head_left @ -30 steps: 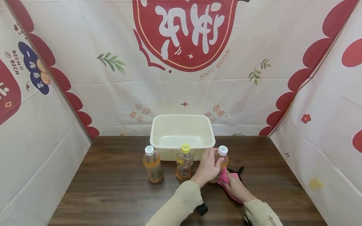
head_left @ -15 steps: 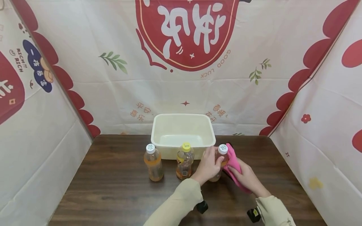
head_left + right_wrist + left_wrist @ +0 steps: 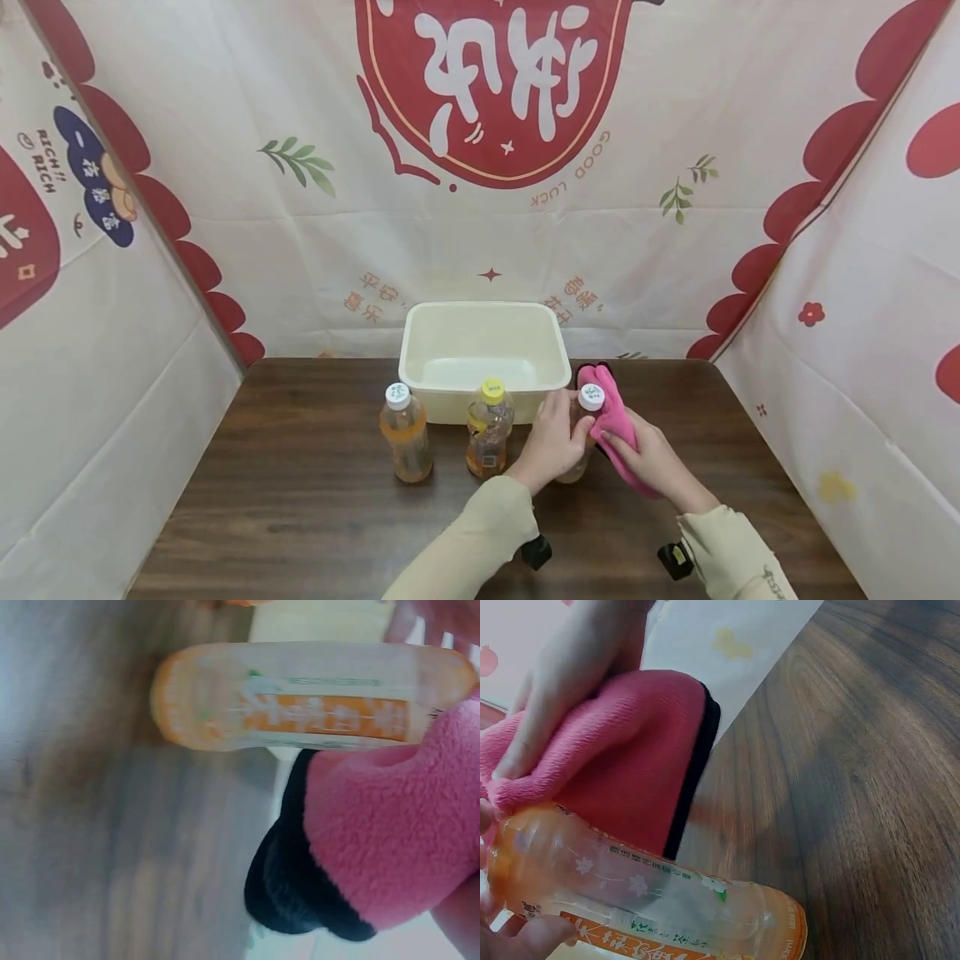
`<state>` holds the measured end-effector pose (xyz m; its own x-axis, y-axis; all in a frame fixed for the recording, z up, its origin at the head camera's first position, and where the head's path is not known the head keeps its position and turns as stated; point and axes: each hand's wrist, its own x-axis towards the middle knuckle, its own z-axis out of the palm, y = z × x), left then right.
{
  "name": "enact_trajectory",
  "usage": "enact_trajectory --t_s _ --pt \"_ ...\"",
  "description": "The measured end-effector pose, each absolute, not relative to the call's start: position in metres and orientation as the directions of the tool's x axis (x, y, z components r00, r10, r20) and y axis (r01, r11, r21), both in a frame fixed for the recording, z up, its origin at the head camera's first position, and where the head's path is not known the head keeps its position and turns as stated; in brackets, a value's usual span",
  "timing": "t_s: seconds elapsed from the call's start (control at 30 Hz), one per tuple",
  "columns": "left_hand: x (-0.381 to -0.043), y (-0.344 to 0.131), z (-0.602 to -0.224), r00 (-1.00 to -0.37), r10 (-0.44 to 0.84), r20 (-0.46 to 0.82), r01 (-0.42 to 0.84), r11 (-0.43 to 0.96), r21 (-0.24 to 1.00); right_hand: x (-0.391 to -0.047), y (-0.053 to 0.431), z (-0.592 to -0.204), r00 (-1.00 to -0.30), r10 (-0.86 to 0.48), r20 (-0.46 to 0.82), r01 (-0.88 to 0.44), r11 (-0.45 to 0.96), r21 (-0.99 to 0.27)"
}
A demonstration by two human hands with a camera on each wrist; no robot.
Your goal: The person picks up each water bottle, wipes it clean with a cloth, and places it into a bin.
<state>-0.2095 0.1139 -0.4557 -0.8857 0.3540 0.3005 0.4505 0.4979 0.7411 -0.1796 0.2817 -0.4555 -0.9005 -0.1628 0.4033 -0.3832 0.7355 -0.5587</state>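
Note:
My left hand (image 3: 552,440) grips the upper part of a clear plastic bottle (image 3: 667,889) with a white cap and an orange label. The bottle stands upright on the table at the right of a row. In my right hand (image 3: 651,454) is a pink cloth (image 3: 617,417) with black edging, bunched and held against the bottle's right side near its shoulder. The right wrist view shows the cloth touching the bottle's upper end. Part of the bottle is hidden behind the left hand and the cloth.
A yellow-capped bottle (image 3: 490,433) and a white-capped bottle (image 3: 406,437) stand left of my hands. Behind them is a cream plastic basin (image 3: 450,407). All rest on a dark wooden table (image 3: 300,500), with printed cloth walls (image 3: 480,242) around it.
The pink cloth moved from the bottle's lower front up along its right side to the shoulder and behind the cap, together with my right hand. My left hand kept its grip on the bottle.

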Motion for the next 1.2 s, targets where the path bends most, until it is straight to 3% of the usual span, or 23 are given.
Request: enact_trajectory --t_s 0.3,0.53,0.67,0.77,0.93,1.03,1.2 --pt "-0.212 0.113 -0.454 -0.876 0.344 0.337 0.474 0.498 0.726 -0.178 0.283 -0.488 -0.897 -0.162 0.412 -0.391 0.726 -0.566" --pt "-0.210 0.112 -0.456 -0.869 0.363 0.336 0.486 0.504 0.714 -0.176 0.284 -0.550 -0.942 -0.231 0.245 -0.330 0.783 -0.527" --pt "-0.211 0.113 -0.455 -0.876 0.370 0.309 0.467 0.496 0.732 -0.178 0.286 -0.565 -0.942 -0.243 0.231 -0.325 0.830 -0.453" --pt "-0.213 0.112 -0.453 -0.881 0.371 0.293 0.454 0.489 0.745 -0.181 0.287 -0.562 -0.951 -0.235 0.202 -0.305 0.828 -0.470" --pt "-0.212 0.112 -0.454 -0.883 0.364 0.297 0.456 0.507 0.731 -0.179 0.285 -0.543 -0.981 -0.153 0.117 -0.193 0.758 -0.623" --pt "-0.210 0.112 -0.455 -0.880 0.360 0.309 0.463 0.511 0.724 -0.176 0.286 -0.518 -0.979 -0.108 0.175 -0.198 0.723 -0.661" --pt "-0.209 0.113 -0.455 -0.878 0.369 0.305 0.464 0.501 0.730 -0.173 0.290 -0.469 -0.950 -0.146 0.277 -0.288 0.753 -0.591"
